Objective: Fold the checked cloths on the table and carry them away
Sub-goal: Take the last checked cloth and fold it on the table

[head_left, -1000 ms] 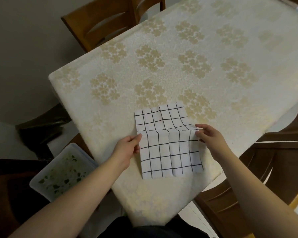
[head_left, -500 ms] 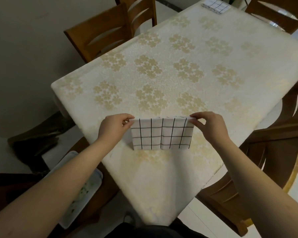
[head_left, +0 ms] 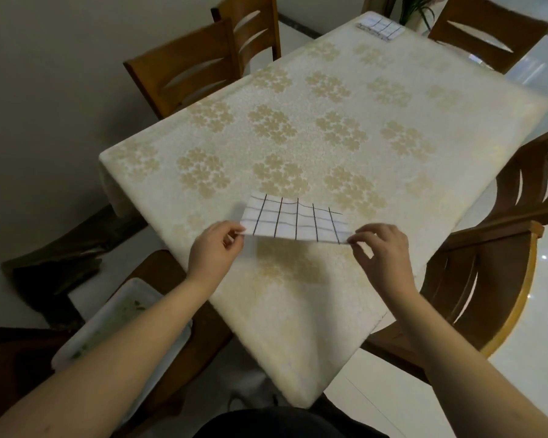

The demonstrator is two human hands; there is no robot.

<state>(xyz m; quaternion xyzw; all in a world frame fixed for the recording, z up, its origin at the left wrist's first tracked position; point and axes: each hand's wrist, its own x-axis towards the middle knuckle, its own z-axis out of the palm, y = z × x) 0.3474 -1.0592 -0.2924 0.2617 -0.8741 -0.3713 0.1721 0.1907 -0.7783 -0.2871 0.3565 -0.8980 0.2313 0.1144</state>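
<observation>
A white cloth with a black check (head_left: 295, 221), folded into a narrow strip, hangs just above the near part of the table (head_left: 298, 295). My left hand (head_left: 215, 248) pinches its near left corner and my right hand (head_left: 382, 248) pinches its near right corner. The strip's far edge tilts away from me, toward the table's middle. A second checked cloth (head_left: 381, 27) lies folded at the far corner of the table, out of reach of both hands.
The table wears a cream cover with gold flower clusters. Wooden chairs stand at the far left (head_left: 200, 71), far right (head_left: 487, 36) and right (head_left: 494, 273). A white tray (head_left: 121, 320) with green scraps sits low at the left, beside the table's near corner.
The open cloth was folded in half into a strip. Both hands then lifted the strip off the table, still pinching its corners. The view rose and shows the far cloth.
</observation>
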